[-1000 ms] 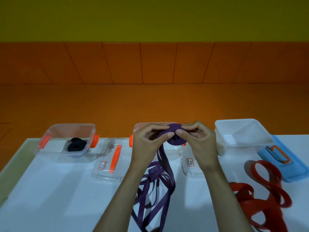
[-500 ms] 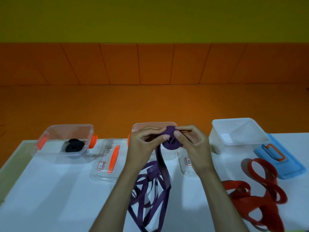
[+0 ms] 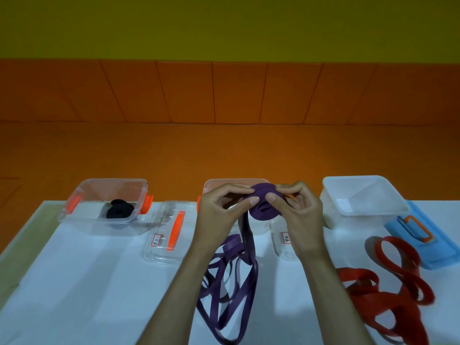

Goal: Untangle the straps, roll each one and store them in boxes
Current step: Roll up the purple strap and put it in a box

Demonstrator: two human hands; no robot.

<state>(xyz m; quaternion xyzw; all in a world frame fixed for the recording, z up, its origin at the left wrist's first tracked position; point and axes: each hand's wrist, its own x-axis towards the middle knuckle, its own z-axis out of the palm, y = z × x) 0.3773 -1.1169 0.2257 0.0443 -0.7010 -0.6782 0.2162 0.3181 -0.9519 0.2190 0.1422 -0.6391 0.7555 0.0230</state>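
Note:
My left hand (image 3: pixel 221 207) and my right hand (image 3: pixel 297 210) together pinch a partly rolled purple strap (image 3: pixel 263 205) held above the table. Its loose tail (image 3: pixel 231 290) hangs down and lies in loops between my forearms. Behind my hands stands the middle clear box (image 3: pixel 224 184), mostly hidden. A black rolled strap (image 3: pixel 119 211) lies in the left clear box (image 3: pixel 82 195) with orange latches. A red strap (image 3: pixel 398 290) lies tangled on the table at the right, in front of the white box (image 3: pixel 373 205), which holds nothing.
A clear lid with an orange handle (image 3: pixel 171 232) lies between the left and middle boxes. Another clear lid (image 3: pixel 283 242) sits under my right wrist. A blue lid (image 3: pixel 428 237) lies at the far right. Beyond the white table (image 3: pixel 74 282) is orange floor.
The purple roll has turned a little between my fingers and grown slightly. The loose purple loops have shifted on the table. Both hands stay in about the same place.

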